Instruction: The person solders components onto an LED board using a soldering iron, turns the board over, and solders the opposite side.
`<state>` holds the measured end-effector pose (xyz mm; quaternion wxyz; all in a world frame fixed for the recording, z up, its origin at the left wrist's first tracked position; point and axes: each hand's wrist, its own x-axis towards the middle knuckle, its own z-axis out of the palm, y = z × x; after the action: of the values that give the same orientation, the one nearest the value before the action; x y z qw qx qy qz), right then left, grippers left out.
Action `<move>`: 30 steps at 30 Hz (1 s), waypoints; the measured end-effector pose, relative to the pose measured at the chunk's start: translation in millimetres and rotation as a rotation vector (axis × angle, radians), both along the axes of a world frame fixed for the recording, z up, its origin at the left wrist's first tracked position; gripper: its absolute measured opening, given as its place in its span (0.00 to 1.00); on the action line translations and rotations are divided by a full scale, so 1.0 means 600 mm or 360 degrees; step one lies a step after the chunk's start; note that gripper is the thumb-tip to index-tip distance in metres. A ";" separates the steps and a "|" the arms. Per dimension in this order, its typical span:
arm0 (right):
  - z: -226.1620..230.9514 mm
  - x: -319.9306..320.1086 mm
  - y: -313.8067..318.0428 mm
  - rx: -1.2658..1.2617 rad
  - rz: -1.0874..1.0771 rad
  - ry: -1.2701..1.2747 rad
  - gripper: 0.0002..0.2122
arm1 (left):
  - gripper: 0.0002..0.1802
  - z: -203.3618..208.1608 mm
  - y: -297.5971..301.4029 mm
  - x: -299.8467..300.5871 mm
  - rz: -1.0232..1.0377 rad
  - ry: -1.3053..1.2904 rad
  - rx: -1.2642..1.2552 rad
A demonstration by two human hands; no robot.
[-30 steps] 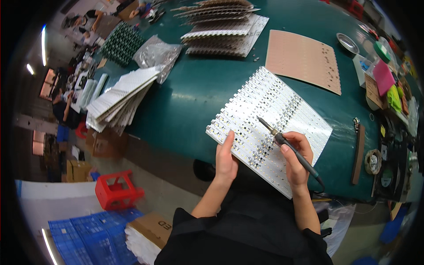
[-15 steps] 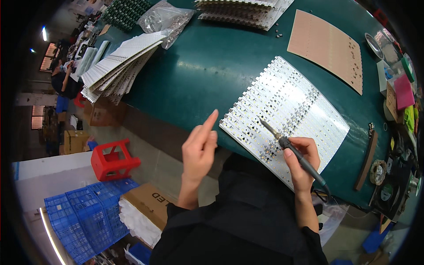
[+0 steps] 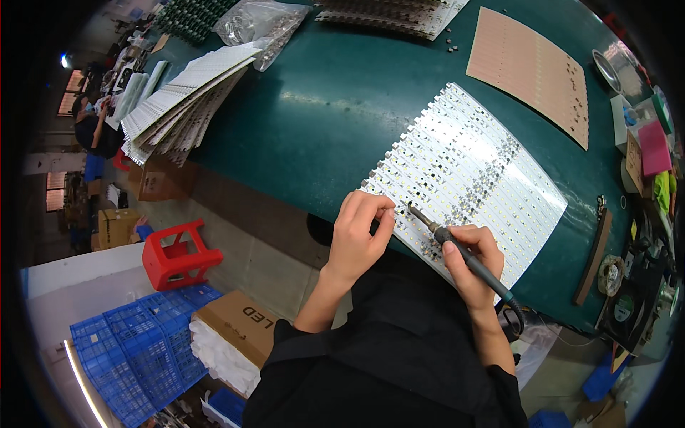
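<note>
A white circuit board panel (image 3: pixel 492 153), dotted with rows of small LEDs and chips, lies at a slant on the green table in front of me. My right hand (image 3: pixel 472 264) grips a soldering iron (image 3: pixel 467 255) like a pen. The iron's tip is over the panel's left part, close to its near edge. At the panel's near left corner is my left hand (image 3: pixel 362 227), its thumb and forefinger drawn together in a pinch. Anything between those fingertips is too small to make out.
Stacked white panels (image 3: pixel 185 93) fan out at the table's left, near a clear plastic bag (image 3: pixel 260 28). A brown-backed panel (image 3: pixel 528 71) lies at the far right. Along the right edge are a dark bar (image 3: pixel 592 257) and a metal dish (image 3: pixel 605 71). A red stool (image 3: pixel 178 257) stands left.
My left hand has moved right and forward to the panel's corner, its extended forefinger now curled to the thumb. The iron's tip has shifted slightly left and nearer to me.
</note>
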<state>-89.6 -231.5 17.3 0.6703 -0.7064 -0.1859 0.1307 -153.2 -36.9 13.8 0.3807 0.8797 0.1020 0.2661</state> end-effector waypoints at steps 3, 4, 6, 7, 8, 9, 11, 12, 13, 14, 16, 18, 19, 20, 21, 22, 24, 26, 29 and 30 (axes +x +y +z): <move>0.000 0.001 -0.001 0.0000 -0.0010 0.0000 0.09 | 0.05 0.000 -0.003 0.001 0.0006 0.0014 -0.0006; 0.000 0.002 0.000 0.0006 -0.0011 -0.0009 0.09 | 0.05 0.001 -0.003 0.002 0.0015 0.0024 -0.0009; 0.004 0.004 0.003 0.0054 -0.0050 0.0045 0.09 | 0.05 0.002 -0.004 0.005 0.0031 -0.0011 0.0026; 0.006 0.005 0.004 0.0099 -0.0094 0.0098 0.09 | 0.05 0.002 -0.004 0.007 0.0043 -0.0047 0.0059; 0.005 0.006 0.004 0.0097 -0.0096 0.0096 0.09 | 0.05 0.003 -0.005 0.010 0.0041 -0.0048 0.0057; 0.002 0.008 0.003 0.0079 -0.0096 0.0099 0.09 | 0.05 0.003 -0.006 0.013 0.0028 -0.0029 0.0088; 0.001 0.009 0.002 0.0060 -0.0096 0.0101 0.09 | 0.05 0.002 -0.007 0.016 0.0014 -0.0010 0.0119; 0.003 0.008 0.002 0.0036 -0.0073 0.0100 0.09 | 0.05 0.000 -0.007 0.017 0.0012 0.0009 0.0154; 0.005 0.008 0.003 0.0013 -0.0052 0.0099 0.09 | 0.05 -0.001 -0.008 0.018 0.0009 0.0026 0.0189; 0.005 0.007 0.004 0.0011 -0.0055 0.0099 0.09 | 0.05 -0.001 -0.009 0.020 0.0006 0.0026 0.0187; 0.005 0.008 0.007 0.0033 -0.0062 0.0081 0.09 | 0.05 0.000 -0.009 0.022 0.0033 0.0030 0.0178; 0.002 0.009 0.007 0.0009 -0.0055 0.0067 0.09 | 0.05 -0.004 -0.008 0.023 0.0034 0.0036 0.0190; 0.003 0.009 0.007 -0.0016 -0.0052 0.0041 0.09 | 0.05 -0.004 -0.008 0.023 0.0031 0.0029 0.0202; 0.005 0.008 0.006 -0.0015 -0.0055 0.0036 0.09 | 0.05 -0.003 -0.009 0.024 0.0029 0.0024 0.0202; 0.008 0.007 0.007 -0.0021 -0.0058 0.0020 0.09 | 0.05 -0.002 -0.010 0.025 0.0035 0.0020 0.0213; 0.008 0.008 0.007 -0.0027 -0.0057 0.0010 0.09 | 0.05 -0.002 -0.010 0.026 0.0045 0.0024 0.0223; 0.006 0.008 0.008 -0.0022 -0.0054 0.0041 0.09 | 0.05 -0.004 -0.009 0.029 0.0048 0.0029 0.0243; 0.006 0.008 0.008 -0.0018 -0.0052 0.0073 0.09 | 0.05 -0.005 -0.009 0.031 0.0048 0.0035 0.0262; 0.008 0.008 0.009 -0.0041 -0.0042 0.0038 0.09 | 0.05 -0.005 -0.010 0.032 0.0072 0.0051 0.0305; 0.010 0.008 0.009 -0.0038 -0.0041 0.0039 0.09 | 0.05 -0.005 -0.009 0.032 0.0064 0.0064 0.0316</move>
<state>-84.6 -225.9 23.4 0.6656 -0.7152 -0.1669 0.1330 -134.2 -42.3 10.9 0.2842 0.9160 0.1004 0.2648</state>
